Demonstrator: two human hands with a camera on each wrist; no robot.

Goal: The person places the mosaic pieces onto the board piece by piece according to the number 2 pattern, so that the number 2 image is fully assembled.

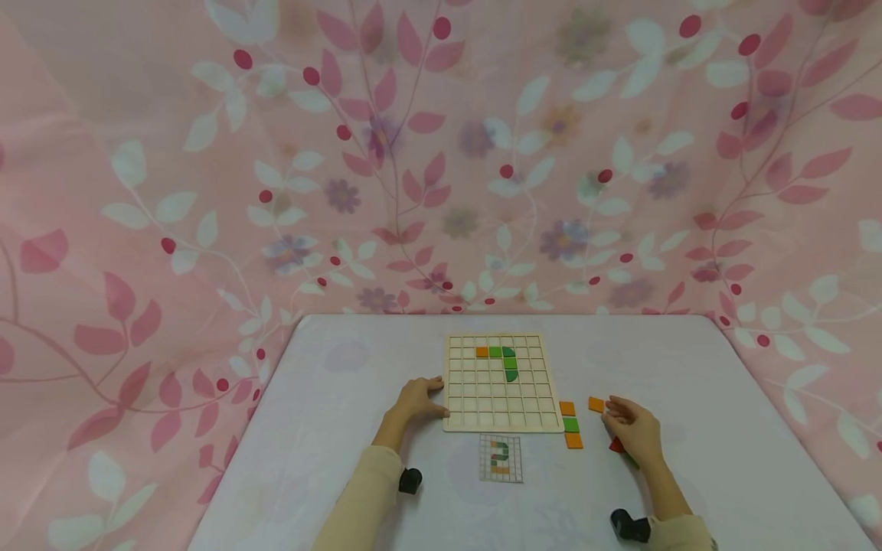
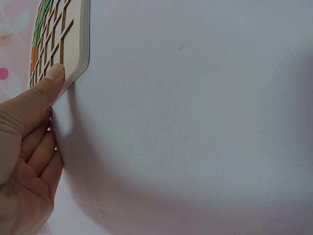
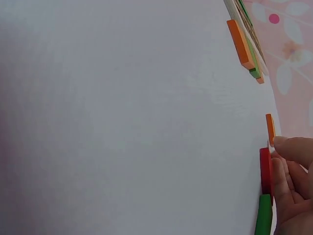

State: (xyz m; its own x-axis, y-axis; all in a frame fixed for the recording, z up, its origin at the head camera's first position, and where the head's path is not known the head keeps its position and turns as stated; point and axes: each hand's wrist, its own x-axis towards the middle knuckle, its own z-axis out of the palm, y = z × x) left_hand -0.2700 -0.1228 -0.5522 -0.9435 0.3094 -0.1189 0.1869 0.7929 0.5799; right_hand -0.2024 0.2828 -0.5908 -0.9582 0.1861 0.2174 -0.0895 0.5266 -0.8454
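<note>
My left hand [image 1: 416, 399] rests against the left edge of a light wooden grid board [image 1: 482, 398], its thumb and forefinger spread along that edge. In the left wrist view the thumb [image 2: 51, 78] lies on the board's corner. On the board sit an orange square [image 1: 481, 352], green squares and dark green rounded pieces, forming a bent line. My right hand [image 1: 635, 435] is low over the table beside a loose orange square [image 1: 596, 404], its thumb tip close to it; contact is unclear. Partly under this hand lie a red piece [image 3: 265, 171] and a green piece [image 3: 263, 215].
By the board's lower right corner, an orange square [image 1: 567, 409], a green square [image 1: 570, 425] and another orange square [image 1: 574, 441] lie in a column. A small printed pattern card [image 1: 513, 461] lies in front of the board. Floral cloth [image 1: 441, 153] hangs behind the white table [image 1: 344, 352].
</note>
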